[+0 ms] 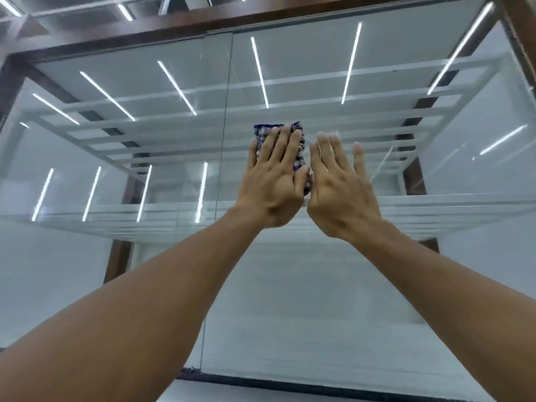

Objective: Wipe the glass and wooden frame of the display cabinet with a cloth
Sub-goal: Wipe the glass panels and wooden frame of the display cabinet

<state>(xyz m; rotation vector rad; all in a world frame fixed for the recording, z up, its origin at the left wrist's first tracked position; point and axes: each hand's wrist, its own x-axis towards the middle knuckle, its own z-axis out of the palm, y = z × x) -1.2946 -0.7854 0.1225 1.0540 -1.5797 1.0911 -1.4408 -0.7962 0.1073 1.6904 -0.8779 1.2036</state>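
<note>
I face the display cabinet, whose glass front (319,300) fills most of the view inside a dark wooden frame (121,33). My left hand (274,181) lies flat on a folded blue-and-white checked cloth (298,132) and presses it against the glass near the centre. Only the cloth's top and right edge show around the fingers. Right beside it, my right hand (342,190) rests flat on the glass with fingers straight and slightly apart, holding nothing.
A vertical seam (224,140) between two glass panes runs just left of my left hand. Glass shelves (145,224) show inside, with strip-light reflections across the panes. The frame's dark bottom rail (290,387) is low in view.
</note>
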